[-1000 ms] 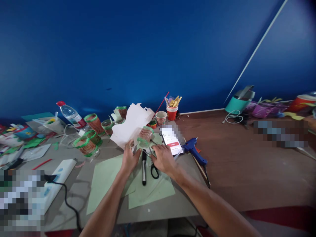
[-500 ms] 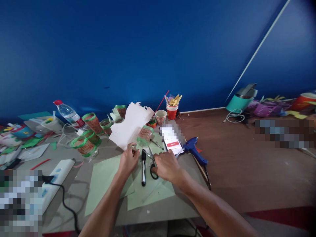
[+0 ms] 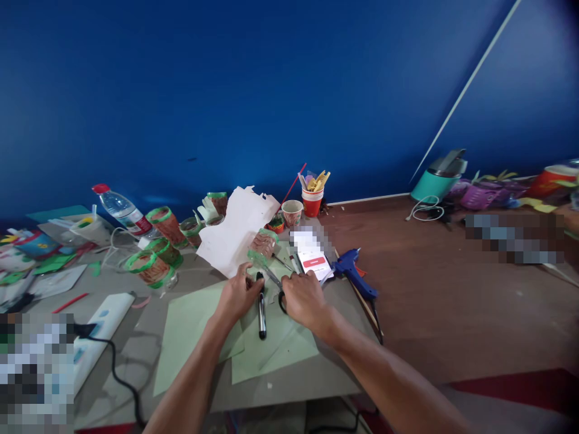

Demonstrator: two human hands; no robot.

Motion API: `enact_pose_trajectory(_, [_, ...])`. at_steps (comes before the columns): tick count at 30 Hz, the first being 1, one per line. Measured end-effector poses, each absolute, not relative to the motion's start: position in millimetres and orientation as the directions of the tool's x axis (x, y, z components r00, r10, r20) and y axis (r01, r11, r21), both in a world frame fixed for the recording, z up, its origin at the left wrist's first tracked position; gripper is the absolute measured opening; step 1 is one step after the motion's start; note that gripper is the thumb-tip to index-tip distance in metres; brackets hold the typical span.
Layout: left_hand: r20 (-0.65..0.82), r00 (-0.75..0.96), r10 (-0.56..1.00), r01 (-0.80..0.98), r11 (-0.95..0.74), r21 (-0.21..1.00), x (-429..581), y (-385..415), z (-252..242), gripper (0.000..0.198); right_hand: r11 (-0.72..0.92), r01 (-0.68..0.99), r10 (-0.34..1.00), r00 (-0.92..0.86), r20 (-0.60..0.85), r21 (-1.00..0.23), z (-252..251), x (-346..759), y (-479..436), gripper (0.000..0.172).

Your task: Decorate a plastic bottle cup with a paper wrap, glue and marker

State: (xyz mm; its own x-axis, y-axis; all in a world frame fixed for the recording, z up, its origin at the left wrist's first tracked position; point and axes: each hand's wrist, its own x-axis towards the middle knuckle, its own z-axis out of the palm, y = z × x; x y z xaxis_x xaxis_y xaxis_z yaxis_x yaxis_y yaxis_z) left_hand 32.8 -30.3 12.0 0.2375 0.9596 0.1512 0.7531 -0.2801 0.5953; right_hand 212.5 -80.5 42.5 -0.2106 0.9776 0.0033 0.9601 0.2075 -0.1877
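Scissors [image 3: 274, 278] farther forward than before — handles [image 3: 281, 301] in right grip [image 3: 304, 296]

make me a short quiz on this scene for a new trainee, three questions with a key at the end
1. Which of the person's hands holds the scissors?
2. True or false: in the picture, the blue glue gun lies to the right of the phone.
3. Fill in the missing word: the black and silver ____ lies on pale green paper.

Key:
1. The right hand.
2. True.
3. Marker.
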Motion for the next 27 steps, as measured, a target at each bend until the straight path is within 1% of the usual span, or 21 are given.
enact_pose_trajectory(4, [0.073,0.268,0.961,0.788,-0.262,0.557,36,-34,17,0.057,0.198,0.954,0.978,-0.209,-0.027,-0.224,50,214,-79,0.020])
enact_pose_trajectory(6, [0.051,0.299,0.953,0.803,-0.280,0.527,36,-35,16,0.062,0.191,0.954,0.978,-0.206,-0.040,-0.231,54,217,-77,0.020])
enact_pose_trajectory(7, [0.046,0.319,0.947,0.804,-0.296,0.516,35,-35,15,0.063,0.178,0.950,0.979,-0.197,-0.050,-0.256,56,219,-76,0.019])
enact_pose_trajectory(9, [0.048,0.363,0.931,0.793,-0.336,0.508,33,-34,12,0.061,0.135,0.929,0.983,-0.170,-0.073,-0.346,58,224,-73,0.017])
enact_pose_trajectory(11, [0.057,0.399,0.915,0.773,-0.368,0.517,30,-33,10,0.059,0.083,0.871,0.985,-0.146,-0.093,-0.485,57,229,-69,0.014])
enact_pose_trajectory(13, [0.058,0.387,0.920,0.764,-0.355,0.539,29,-31,11,0.056,0.049,0.786,0.984,-0.144,-0.105,-0.617,56,233,-65,0.011])
enact_pose_trajectory(16, [0.054,0.286,0.957,0.782,-0.266,0.564,28,-28,17,0.051,0.025,0.663,0.976,-0.177,-0.124,-0.748,54,236,-59,0.008])
enact_pose_trajectory(20, [0.052,0.150,0.987,0.804,-0.152,0.575,25,-23,24,0.044,-0.025,0.531,0.960,-0.225,-0.170,-0.847,52,238,-54,0.011])
enact_pose_trajectory(21, [0.053,0.126,0.991,0.805,-0.133,0.578,24,-23,25,0.043,-0.061,0.459,0.946,-0.255,-0.197,-0.886,51,239,-54,0.012])
enact_pose_trajectory(22, [0.055,0.105,0.993,0.809,-0.117,0.576,22,-22,25,0.044,-0.114,0.346,0.926,-0.302,-0.225,-0.931,51,240,-54,0.015])
enact_pose_trajectory(23, [0.057,0.090,0.994,0.817,-0.106,0.567,21,-21,24,0.045,-0.181,0.194,0.900,-0.363,-0.242,-0.964,51,241,-54,0.020])
enact_pose_trajectory(24, [0.061,0.076,0.995,0.831,-0.097,0.548,20,-21,23,0.046,-0.253,0.021,0.870,-0.433,-0.237,-0.967,51,243,-54,0.028])
enact_pose_trajectory(25, [0.069,0.066,0.995,0.850,-0.092,0.519,20,-21,22,0.048,-0.319,-0.142,0.840,-0.500,-0.210,-0.937,51,244,-54,0.037])
enact_pose_trajectory(26, [0.085,0.061,0.995,0.871,-0.094,0.482,19,-21,20,0.050,-0.366,-0.267,0.818,-0.550,-0.170,-0.892,52,246,-54,0.044])
enact_pose_trajectory(27, [0.104,0.060,0.993,0.891,-0.100,0.443,19,-21,18,0.052,-0.388,-0.342,0.804,-0.580,-0.132,-0.856,52,247,-55,0.048])
